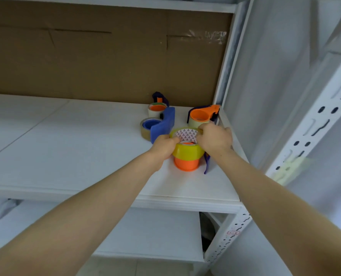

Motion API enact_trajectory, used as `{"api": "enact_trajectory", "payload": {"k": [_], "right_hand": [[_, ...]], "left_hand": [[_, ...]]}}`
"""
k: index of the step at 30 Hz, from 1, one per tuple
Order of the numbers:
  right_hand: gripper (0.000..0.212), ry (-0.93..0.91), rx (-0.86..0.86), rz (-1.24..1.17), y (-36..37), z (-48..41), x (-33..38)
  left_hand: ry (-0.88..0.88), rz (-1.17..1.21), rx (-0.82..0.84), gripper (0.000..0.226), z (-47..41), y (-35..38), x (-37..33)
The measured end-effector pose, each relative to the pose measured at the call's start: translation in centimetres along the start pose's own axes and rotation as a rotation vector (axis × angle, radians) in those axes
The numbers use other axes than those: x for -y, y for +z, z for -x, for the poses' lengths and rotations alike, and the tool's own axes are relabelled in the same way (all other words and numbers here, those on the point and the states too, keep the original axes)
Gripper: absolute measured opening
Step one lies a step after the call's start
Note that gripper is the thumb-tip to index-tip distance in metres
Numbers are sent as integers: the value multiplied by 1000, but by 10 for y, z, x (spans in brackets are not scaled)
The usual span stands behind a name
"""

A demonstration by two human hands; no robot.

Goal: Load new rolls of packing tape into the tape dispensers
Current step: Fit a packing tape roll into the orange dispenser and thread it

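Note:
A yellow tape roll (187, 151) with a patterned white core sits partway over the orange hub (186, 164) of a dispenser standing on the white shelf (76, 148). My left hand (163, 146) grips the roll's left side. On the roll's right rim and side rests my right hand (214, 137), fingers closed on it. The dispenser's purple handle (206, 163) shows to the right of the hub. Behind stand a blue dispenser (163, 124) with a brownish roll, an orange dispenser (202, 115) with a pale roll, and a third dispenser (157, 107) further back.
Brown cardboard (106, 56) lines the shelf's back. A white perforated upright post (313, 132) and a side panel close off the right. A lower shelf (145, 232) lies beneath. The left half of the shelf surface holds nothing visible.

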State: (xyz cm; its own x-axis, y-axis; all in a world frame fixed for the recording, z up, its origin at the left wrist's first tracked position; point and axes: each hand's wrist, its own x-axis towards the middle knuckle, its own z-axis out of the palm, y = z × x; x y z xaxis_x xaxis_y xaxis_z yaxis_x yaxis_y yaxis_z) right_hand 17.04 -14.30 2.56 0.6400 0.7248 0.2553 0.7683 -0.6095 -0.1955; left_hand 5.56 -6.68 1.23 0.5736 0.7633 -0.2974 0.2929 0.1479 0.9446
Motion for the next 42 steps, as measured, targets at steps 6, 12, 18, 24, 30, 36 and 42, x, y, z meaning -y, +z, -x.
{"api": "enact_trajectory", "payload": {"k": [6,12,18,24,30,36,42], "right_hand": [[26,-32,-34,90,1,8,-6],[34,-18,71,94,13,20,-11],[42,148,110,-399,5,24,-25],[33,268,288,-677,12,29,-17],[49,315,322,-822,16,27,-18],[39,473,404,-1121,23,31,-22],[25,433,402,-1491,18,36,-10]], "left_hand": [[34,-83,-8,35,-3,3,6],[33,-283,19,49,2,5,20],[420,-359,1,49,8,-2,23],[733,-1078,197,56,2,-1,37],[811,-1281,114,50,-2,6,43],[791,-1000,80,44,-1,5,50],[1026,-874,-38,32,9,-7,40]]}}
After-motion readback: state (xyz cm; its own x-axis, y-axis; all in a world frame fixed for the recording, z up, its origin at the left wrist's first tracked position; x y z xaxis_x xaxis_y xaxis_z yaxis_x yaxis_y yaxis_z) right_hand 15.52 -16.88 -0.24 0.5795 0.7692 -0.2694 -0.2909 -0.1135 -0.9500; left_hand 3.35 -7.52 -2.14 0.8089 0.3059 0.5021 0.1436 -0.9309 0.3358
